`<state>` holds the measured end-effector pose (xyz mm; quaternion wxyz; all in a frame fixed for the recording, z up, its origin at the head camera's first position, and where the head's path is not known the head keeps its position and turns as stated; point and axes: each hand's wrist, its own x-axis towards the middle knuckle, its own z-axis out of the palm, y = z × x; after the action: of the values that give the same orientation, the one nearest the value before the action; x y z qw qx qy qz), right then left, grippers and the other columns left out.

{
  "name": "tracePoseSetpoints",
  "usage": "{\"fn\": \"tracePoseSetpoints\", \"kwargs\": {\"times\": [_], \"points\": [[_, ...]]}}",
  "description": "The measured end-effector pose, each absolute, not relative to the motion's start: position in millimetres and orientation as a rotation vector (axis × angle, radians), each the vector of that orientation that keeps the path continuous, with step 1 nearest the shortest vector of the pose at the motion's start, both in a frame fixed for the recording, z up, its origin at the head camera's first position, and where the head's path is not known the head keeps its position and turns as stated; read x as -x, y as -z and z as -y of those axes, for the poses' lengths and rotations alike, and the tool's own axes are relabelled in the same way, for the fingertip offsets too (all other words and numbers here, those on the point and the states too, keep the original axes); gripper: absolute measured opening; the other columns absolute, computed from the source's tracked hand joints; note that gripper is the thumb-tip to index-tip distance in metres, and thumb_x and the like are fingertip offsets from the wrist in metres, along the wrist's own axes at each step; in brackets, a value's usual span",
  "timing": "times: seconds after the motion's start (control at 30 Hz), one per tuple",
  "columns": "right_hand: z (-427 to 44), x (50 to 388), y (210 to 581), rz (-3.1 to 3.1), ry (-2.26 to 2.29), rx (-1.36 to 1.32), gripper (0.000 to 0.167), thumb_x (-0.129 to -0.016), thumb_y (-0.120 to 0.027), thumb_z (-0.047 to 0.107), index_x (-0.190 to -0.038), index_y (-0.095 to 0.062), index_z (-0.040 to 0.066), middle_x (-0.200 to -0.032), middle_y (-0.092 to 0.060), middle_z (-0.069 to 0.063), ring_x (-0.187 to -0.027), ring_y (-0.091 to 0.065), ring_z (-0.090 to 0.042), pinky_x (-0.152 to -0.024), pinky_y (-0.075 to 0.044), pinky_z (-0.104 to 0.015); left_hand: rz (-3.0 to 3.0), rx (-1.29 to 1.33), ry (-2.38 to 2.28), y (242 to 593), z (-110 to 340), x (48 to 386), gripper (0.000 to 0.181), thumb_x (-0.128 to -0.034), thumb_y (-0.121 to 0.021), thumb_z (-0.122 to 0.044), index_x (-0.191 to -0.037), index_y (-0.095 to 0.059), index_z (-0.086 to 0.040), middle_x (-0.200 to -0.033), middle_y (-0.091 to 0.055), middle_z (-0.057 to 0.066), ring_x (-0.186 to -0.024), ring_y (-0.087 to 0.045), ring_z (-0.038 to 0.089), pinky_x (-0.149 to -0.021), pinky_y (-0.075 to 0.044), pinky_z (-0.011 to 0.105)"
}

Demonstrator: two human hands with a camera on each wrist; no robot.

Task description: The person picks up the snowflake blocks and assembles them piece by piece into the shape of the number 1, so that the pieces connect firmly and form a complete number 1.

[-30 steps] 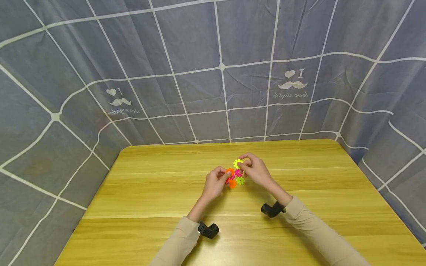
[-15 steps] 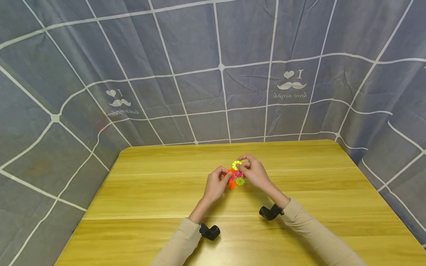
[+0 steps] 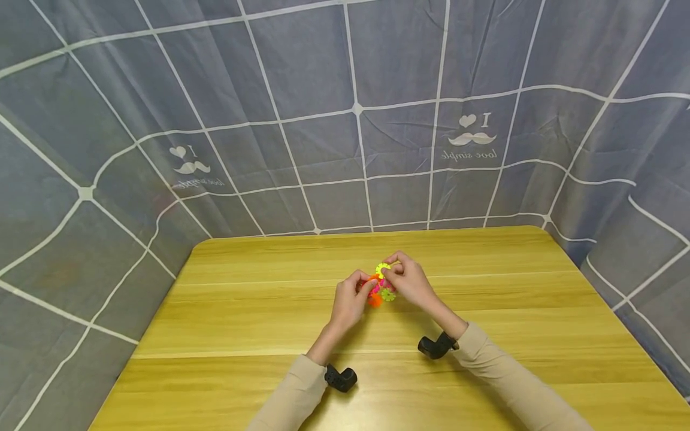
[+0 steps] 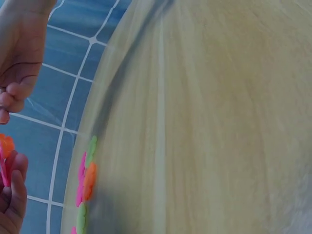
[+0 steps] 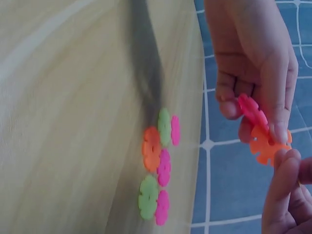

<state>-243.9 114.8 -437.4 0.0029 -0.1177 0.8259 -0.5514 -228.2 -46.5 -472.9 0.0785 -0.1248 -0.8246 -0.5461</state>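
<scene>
My left hand (image 3: pixel 347 303) pinches an orange notched plastic disc (image 5: pixel 262 147) that is joined at an angle to a pink disc (image 5: pixel 252 111). Close on its right, my right hand (image 3: pixel 413 282) pinches a yellow notched disc (image 3: pixel 383 268) between thumb and finger. The yellow disc is mostly hidden in the wrist views, and whether it touches the orange one I cannot tell. Below the hands, several loose discs lie flat on the table, among them an orange disc (image 5: pixel 151 149), a green disc (image 5: pixel 148 198) and a pink disc (image 5: pixel 164 167).
A wooden table (image 3: pixel 242 335) spreads under both arms. Behind it and at its sides hangs a grey curtain (image 3: pixel 323 149) with white grid lines. A black camera (image 3: pixel 341 378) sits at the left wrist, another black camera (image 3: pixel 435 346) at the right.
The right hand has shifted slightly left and toward me, bringing the yellow disc closer to the orange one. My left hand has hardly moved and keeps its grip.
</scene>
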Motion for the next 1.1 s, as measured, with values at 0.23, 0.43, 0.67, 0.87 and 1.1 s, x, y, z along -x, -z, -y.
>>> {"fn": "tracePoseSetpoints", "kwargs": {"times": [0.23, 0.43, 0.67, 0.87, 1.1], "points": [[-109, 244, 439, -2.502, 1.827, 0.304, 0.02, -0.094, -0.056, 0.004, -0.112, -0.052, -0.004, -0.071, -0.062, -0.025, -0.053, -0.057, -0.024, -0.051, -0.052, -0.033, 2.409, 0.4, 1.526, 475, 45, 227, 0.019, -0.0943, -0.06, -0.021, -0.09, -0.064, -0.003, -0.071, -0.063, 0.014, -0.058, -0.044, 0.005, -0.053, -0.037, 0.015], [-104, 233, 429, -2.477, 1.828, 0.316, 0.02, -0.094, -0.053, 0.0, -0.111, -0.049, -0.009, -0.063, -0.058, -0.013, -0.049, -0.052, -0.013, -0.049, -0.05, -0.029, 2.405, 0.406, 1.484, 477, 43, 225, 0.018, -0.0939, -0.061, -0.02, -0.089, -0.064, -0.003, -0.075, -0.066, 0.016, -0.059, -0.044, 0.005, -0.054, -0.037, 0.015], [-102, 221, 410, -2.502, 1.799, 0.367, 0.021, -0.094, -0.052, -0.002, -0.112, -0.05, -0.012, -0.061, -0.054, 0.0, -0.047, -0.05, -0.004, -0.048, -0.048, -0.024, 2.424, 0.403, 1.49, 480, 47, 228, 0.019, -0.0934, -0.062, -0.022, -0.088, -0.065, -0.005, -0.064, -0.058, 0.006, -0.055, -0.04, 0.003, -0.051, -0.033, 0.014], [-109, 233, 425, -2.548, 1.716, 0.378, 0.025, -0.099, -0.052, 0.011, -0.116, -0.057, -0.006, -0.073, -0.062, -0.017, -0.051, -0.056, -0.015, -0.043, -0.041, -0.019, 2.443, 0.375, 1.567, 482, 52, 230, 0.017, -0.0933, -0.063, -0.023, -0.088, -0.064, -0.007, -0.063, -0.056, 0.005, -0.052, -0.042, 0.002, -0.049, -0.035, 0.014], [-120, 251, 443, -2.566, 1.685, 0.331, 0.024, -0.098, -0.054, 0.014, -0.116, -0.063, 0.0, -0.092, -0.065, -0.023, -0.062, -0.06, -0.038, -0.049, -0.05, -0.036, 2.441, 0.38, 1.66, 478, 54, 234, 0.016, -0.0938, -0.063, -0.02, -0.093, -0.065, -0.004, -0.075, -0.068, 0.02, -0.059, -0.06, 0.019, -0.051, -0.044, 0.016]]}}
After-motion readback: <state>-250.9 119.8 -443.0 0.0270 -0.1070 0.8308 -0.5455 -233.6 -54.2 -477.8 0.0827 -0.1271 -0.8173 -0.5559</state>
